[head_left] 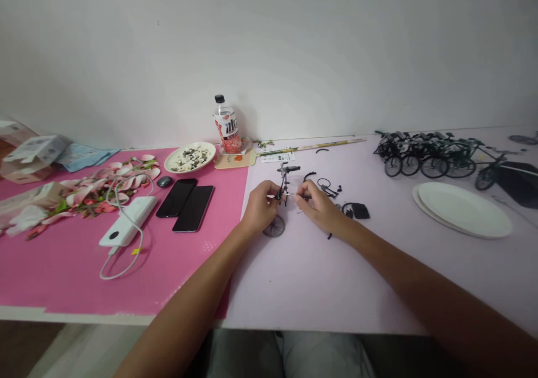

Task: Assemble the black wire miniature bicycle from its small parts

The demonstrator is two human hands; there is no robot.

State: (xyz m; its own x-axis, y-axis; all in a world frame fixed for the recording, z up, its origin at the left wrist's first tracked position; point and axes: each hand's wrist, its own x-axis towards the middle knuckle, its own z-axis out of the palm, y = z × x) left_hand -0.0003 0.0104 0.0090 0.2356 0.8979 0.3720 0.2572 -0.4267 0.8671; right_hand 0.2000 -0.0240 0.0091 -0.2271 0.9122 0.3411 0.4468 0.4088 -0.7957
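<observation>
A small black model bicycle [284, 172] stands upright between my hands, handlebar uppermost. My left hand [264, 201] is closed on its frame. In my right hand [317, 203] the fingers pinch a thin screwdriver [291, 194], its shaft reaching left to the frame. Part of the screwdriver's handle is hidden by the fingers. A loose spoked wheel [274, 227] lies just below my left hand. Small black bicycle parts [330, 187] lie beyond my right hand, and a black basket-like piece [360, 210] rests to its right.
Several assembled model bicycles [424, 157] stand at the back right, behind stacked white plates [466, 210]. Leftward are a drink bottle [229, 129], a bowl [190, 158], two phones [193, 209], a white power bank [128, 221] with a cable, and scattered petals [90, 196]. A wall borders the table behind.
</observation>
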